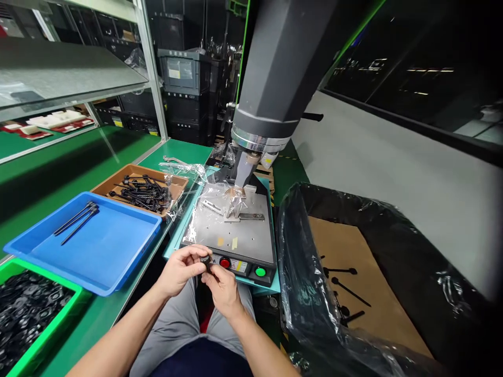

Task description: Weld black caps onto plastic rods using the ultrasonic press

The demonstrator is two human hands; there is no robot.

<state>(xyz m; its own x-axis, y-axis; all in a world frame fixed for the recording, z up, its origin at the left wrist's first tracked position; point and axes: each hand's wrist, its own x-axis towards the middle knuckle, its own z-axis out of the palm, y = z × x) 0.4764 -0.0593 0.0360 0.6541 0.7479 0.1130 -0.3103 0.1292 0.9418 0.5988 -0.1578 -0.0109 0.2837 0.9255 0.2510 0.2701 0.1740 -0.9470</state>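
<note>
My left hand [181,272] is closed around a small black round part [205,260], gripping it between thumb and fingers. My right hand [225,291] meets it from the other side, fingertips pinched at the part's lower right edge. Both are above my lap, just in front of the machine base. Most of the part is covered by my fingers, so its exact kind cannot be made out. Right behind the hands are a red button [225,263] and a green button [260,272] on the front of the machine's metal plate [251,243].
A grey machine head [271,78] tapers down to a plastic-wrapped fixture [234,201]. On the left stand a blue tray [106,251] with several black rods, a brown tray [113,180] of black parts and a green bin [80,301]. A plastic-lined box [298,251] stands right.
</note>
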